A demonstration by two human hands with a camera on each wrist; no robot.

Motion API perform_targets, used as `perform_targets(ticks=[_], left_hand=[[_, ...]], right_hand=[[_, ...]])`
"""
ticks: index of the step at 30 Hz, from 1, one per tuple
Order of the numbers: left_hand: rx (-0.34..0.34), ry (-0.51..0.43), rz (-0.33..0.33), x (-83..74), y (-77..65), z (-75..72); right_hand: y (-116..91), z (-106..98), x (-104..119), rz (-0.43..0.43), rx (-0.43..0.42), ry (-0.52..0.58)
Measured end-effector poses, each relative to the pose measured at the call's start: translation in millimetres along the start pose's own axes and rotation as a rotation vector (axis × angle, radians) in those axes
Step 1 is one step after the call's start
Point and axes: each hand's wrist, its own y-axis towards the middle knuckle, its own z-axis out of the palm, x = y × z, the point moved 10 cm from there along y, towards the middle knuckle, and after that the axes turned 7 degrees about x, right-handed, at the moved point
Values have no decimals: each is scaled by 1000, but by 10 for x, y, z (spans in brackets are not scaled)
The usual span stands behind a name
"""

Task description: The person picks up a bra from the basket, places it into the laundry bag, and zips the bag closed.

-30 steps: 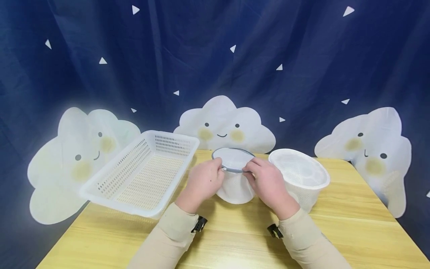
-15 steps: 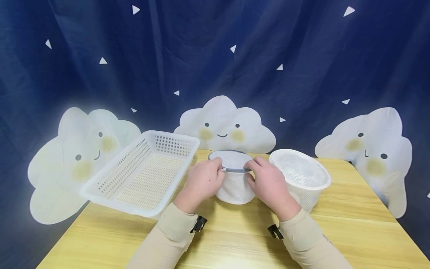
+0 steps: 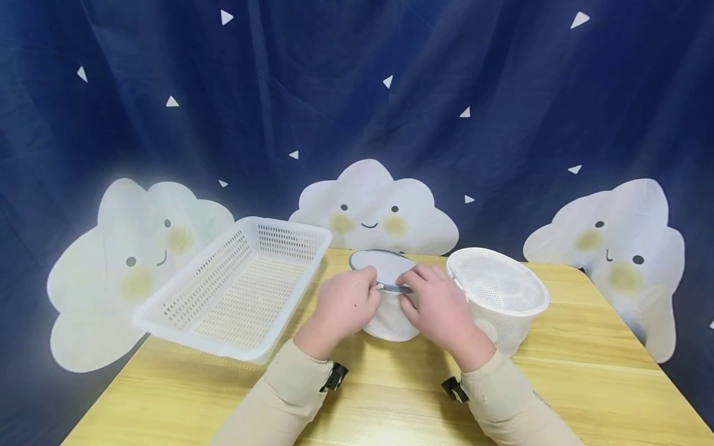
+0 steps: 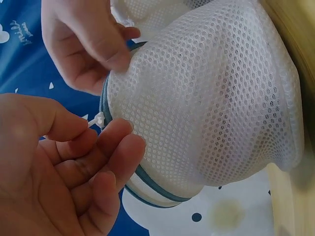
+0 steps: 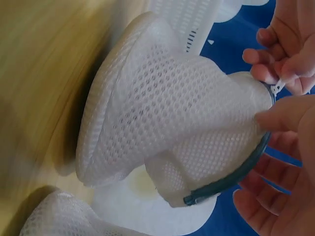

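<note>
A small white mesh laundry bag (image 3: 390, 325) stands upright on the table between both hands, its round lid edged by a grey-blue zipper (image 5: 231, 179). My left hand (image 3: 347, 302) pinches the white zipper pull (image 4: 100, 119) between thumb and forefinger, the other fingers loosely bent beside the mesh. Just to the right of the pull, my right hand (image 3: 437, 306) pinches the bag's zippered edge with its thumb on the mesh side. In the head view the hands hide part of the front rim.
A white slotted plastic basket (image 3: 195, 348) stands at the left of the wooden table (image 3: 390, 402). Close by the right hand is a larger white mesh bag (image 3: 499, 285). Behind the table hangs a dark blue curtain (image 3: 334, 93) with cloud faces.
The left hand and the zipper pull have shifted slightly right, nearer the right hand. The bag's rim has tilted and moved a little, while the basket and larger bag stay put.
</note>
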Motion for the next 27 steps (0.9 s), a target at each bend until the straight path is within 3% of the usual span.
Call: perform_targets(ticks=[6, 15, 27], left_hand=[[-2, -14, 33, -67, -6, 26], [-30, -25, 77, -110, -20, 45], [-59, -40, 88, -72, -13, 7]], right_hand=[[-7, -3, 80, -36, -27, 16], [-49, -69, 158, -142, -157, 35], [-39, -117, 94, -135, -166, 68]])
